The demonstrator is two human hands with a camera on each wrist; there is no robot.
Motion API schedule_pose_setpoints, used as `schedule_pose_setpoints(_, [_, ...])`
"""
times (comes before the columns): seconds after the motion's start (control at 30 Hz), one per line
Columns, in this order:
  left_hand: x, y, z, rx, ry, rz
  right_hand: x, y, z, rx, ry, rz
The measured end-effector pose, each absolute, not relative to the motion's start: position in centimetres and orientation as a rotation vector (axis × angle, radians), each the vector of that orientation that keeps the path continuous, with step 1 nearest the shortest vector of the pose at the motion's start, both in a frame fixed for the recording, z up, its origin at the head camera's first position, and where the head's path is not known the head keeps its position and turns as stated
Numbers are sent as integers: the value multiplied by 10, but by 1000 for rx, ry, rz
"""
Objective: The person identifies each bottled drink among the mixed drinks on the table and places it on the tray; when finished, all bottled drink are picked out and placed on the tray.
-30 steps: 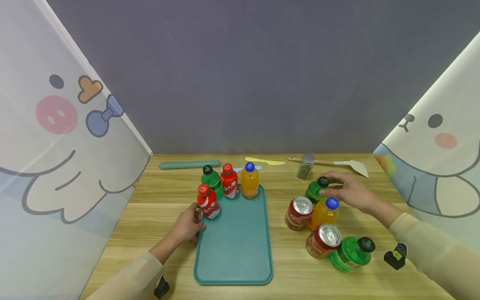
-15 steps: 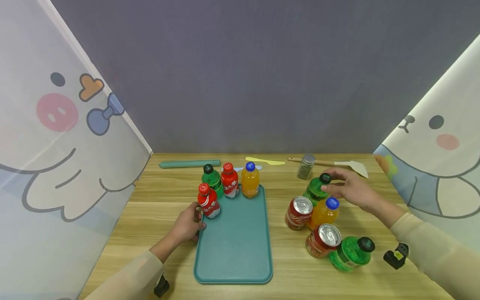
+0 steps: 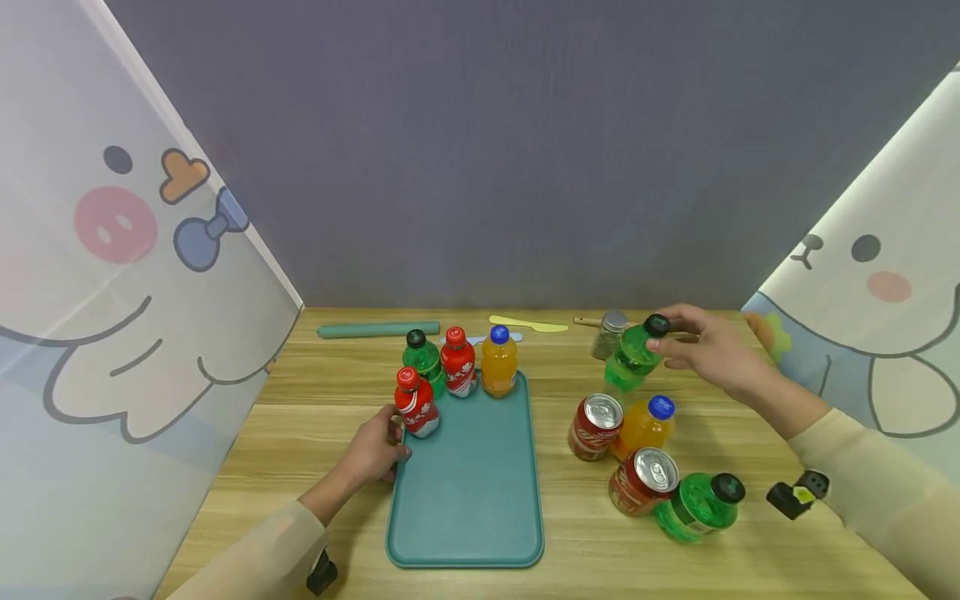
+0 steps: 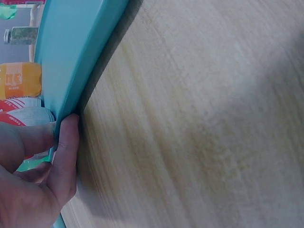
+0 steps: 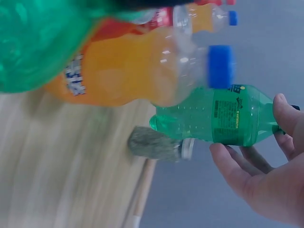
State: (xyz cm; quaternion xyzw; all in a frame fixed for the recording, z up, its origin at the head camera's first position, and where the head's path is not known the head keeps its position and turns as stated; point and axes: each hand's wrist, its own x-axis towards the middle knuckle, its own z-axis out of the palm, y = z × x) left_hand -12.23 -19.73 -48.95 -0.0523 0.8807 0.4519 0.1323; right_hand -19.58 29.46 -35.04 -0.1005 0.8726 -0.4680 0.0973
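Observation:
My left hand [image 3: 372, 448] grips the left rim of the teal tray [image 3: 465, 500]; the left wrist view shows its fingers [image 4: 66, 156] on both sides of the edge. Along the tray's far end stand a green bottle, two red bottles [image 3: 459, 360] and an orange juice bottle [image 3: 499, 362]; the nearer red bottle [image 3: 417, 404] is right beside that hand. My right hand [image 3: 708, 346] holds a green soda bottle [image 3: 630, 358] near its black cap, tilted, and the right wrist view has its base raised off the table.
Right of the tray stand two red cans [image 3: 596, 427], an orange bottle [image 3: 645, 429] between them and a second green bottle [image 3: 699, 507]. A spice jar [image 3: 609, 335] is just behind the held bottle. A teal roll [image 3: 378, 330] and a yellow knife [image 3: 528, 323] lie along the back edge.
My right hand has lifted the green soda bottle up and away from the cans and orange bottle, and it now overlaps the spice jar's edge. The left hand and tray have stayed put.

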Motion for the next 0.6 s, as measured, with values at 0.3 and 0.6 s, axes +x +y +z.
schedule_pose_setpoints(0.3, [-122,-198,-490,-167,2543,1307,-195,280,-325,-316,2634,-1387])
schedule_pose_setpoints(0.6, [-123,-198,-492,-143,2560,1315,-191,253,-300,-388,2562,-1408])
